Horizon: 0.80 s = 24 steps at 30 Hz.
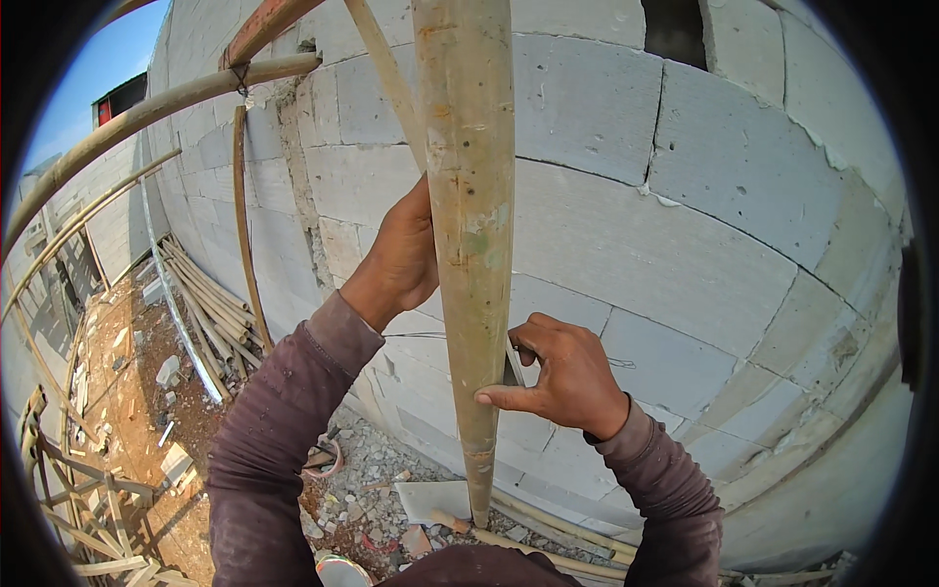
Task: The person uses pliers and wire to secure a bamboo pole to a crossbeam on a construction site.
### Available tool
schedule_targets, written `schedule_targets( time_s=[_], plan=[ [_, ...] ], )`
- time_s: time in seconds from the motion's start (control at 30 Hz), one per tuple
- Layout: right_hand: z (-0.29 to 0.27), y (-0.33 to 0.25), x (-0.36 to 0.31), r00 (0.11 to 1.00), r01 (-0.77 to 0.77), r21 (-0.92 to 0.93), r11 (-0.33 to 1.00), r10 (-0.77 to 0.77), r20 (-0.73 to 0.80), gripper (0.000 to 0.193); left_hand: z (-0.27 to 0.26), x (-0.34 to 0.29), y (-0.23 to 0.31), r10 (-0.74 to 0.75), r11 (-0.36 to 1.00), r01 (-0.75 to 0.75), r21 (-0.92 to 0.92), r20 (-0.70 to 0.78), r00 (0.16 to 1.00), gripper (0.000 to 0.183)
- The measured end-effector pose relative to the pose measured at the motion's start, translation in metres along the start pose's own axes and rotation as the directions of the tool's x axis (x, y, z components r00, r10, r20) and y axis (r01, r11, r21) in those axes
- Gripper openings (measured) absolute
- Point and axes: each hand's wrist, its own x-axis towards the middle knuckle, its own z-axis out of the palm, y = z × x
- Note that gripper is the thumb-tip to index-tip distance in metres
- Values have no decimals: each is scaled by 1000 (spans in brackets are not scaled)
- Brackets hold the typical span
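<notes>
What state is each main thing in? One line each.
Thick pole: upright
Left hand: against pole, fingers hidden
Right hand: fingers curled, thumb on pole
Grey object by right hand: partly hidden
Thin wire: ends sticking out
Block wall: standing, opening near top
Loose poles: piled on ground

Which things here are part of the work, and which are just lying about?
Apparently in use:
Thick, round, tan bamboo pole, touched by left hand and right hand
Thin dark wire beside it
Grey, straight-edged object, partly hidden

Lying about:
Heap of long, tan bamboo poles
Flat, whitish slab
Grey rubble
</notes>
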Motion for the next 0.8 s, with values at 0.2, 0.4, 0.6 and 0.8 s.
schedule_targets(
  time_s=[0.2, 0.4, 0.6, 0.8],
  plan=[
    [3, -1, -2, 1000, -25, 61, 998, 24, 13, 61, 12, -26, -3, 293, 906, -135, 400, -366, 883, 39],
    [3, -6, 0, 998, -54, 75, 996, 52, 29, 60, -22, -196, -103, 523, 786, -344, 515, -257, 813, 31],
    [3, 1, -2, 998, -53, 136, 989, 51, 20, 60, -14, -127, -128, 283, 892, -87, 443, -398, 873, 46],
    [1, -9, -2, 994, -94, 47, 995, 91, 62, 61, -13, -123, -122, 511, 786, -290, 546, -312, 801, 29]
  ],
)
